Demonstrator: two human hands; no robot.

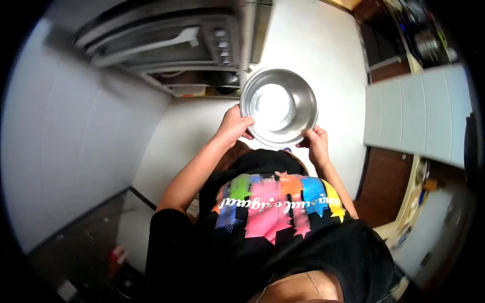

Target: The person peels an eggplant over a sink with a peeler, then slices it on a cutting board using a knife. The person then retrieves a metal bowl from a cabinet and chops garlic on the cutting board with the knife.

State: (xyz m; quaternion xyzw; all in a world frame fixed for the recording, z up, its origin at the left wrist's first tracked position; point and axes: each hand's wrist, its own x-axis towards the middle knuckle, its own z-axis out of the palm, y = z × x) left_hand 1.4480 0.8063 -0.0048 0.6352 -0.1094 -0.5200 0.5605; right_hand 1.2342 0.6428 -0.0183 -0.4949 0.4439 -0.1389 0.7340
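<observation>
A round, shiny metal bowl (304, 98) is held out in front of my body, its open top facing up. My left hand (234, 124) grips the rim on the near left side, thumb over the edge. On the near right, my right hand (316, 144) is closed on the rim too, with some fingers hidden beneath. Inside the bowl, a bright whitish patch (273, 106) covers the bottom; whether it is contents or glare I cannot tell.
An oven (161, 48) stands at the upper left, above a shelf (189, 91) holding some items. Pale floor (323, 45) stretches ahead. Along the right run light cabinet panels (414, 113), a brown door (386, 187) and cluttered counters. A grey wall (76, 126) rises on the left.
</observation>
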